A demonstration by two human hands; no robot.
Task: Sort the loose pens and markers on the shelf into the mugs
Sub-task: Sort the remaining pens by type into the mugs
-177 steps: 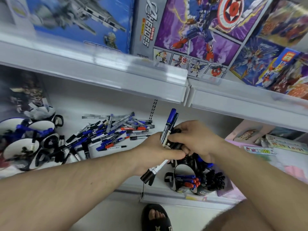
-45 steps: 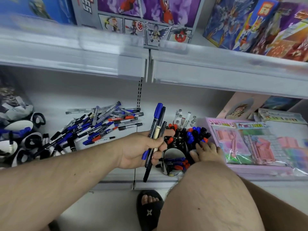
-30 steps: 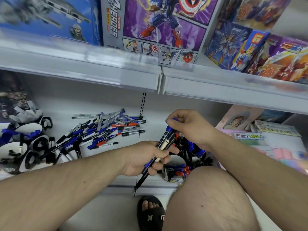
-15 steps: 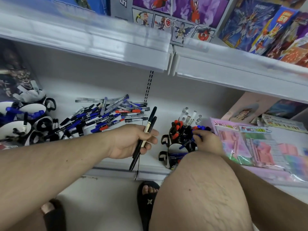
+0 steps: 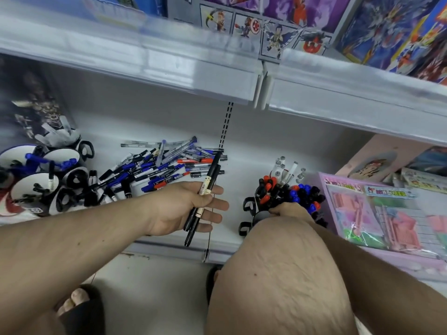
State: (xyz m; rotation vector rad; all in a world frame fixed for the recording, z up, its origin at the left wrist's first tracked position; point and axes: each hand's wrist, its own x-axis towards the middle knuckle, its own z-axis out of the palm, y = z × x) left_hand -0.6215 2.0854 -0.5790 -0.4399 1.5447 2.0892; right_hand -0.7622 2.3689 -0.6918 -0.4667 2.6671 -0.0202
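**Left hand holds two pens above a shelf of loose markers**

Two slim black pens (image 5: 205, 189), one with a cream barrel, lie side by side in the left hand (image 5: 186, 209); its grip pinches them between thumb and loosely spread fingers. The right hand (image 5: 287, 210) rests against mugs (image 5: 266, 204) packed with red, blue and black caps; a knee hides its grip, so I cannot tell its state. Loose pens (image 5: 159, 168) lie heaped on the smooth white shelf (image 5: 246, 165). Further left stand white-lined round mugs (image 5: 33, 187). A pink plastic-wrapped toy set (image 5: 377, 213) lies at right.
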